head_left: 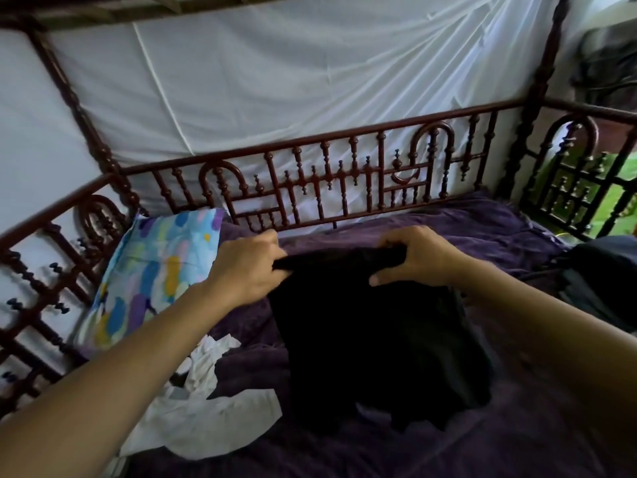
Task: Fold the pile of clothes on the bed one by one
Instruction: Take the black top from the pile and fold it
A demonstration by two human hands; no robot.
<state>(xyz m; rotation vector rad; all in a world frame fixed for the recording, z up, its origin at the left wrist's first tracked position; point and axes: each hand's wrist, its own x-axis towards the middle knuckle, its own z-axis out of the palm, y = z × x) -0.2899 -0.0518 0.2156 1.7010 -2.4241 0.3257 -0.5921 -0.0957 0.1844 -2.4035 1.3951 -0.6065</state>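
your left hand (250, 267) and right hand (418, 258) pinch the black garment's (372, 336) top edge, fingers curled. it hangs over the bed's (482, 229) middle. white clothes (206, 408) lie by the left edge.

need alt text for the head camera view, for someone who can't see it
The left hand and right hand grip the top edge of a black garment over a purple bedspread. A white garment lies at lower left near a colourful pillow, with a carved wooden bed rail behind.

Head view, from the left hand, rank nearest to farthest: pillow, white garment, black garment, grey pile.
1. black garment, gripped by the left hand
2. pillow, just left
3. white garment, lower left
4. grey pile, far right
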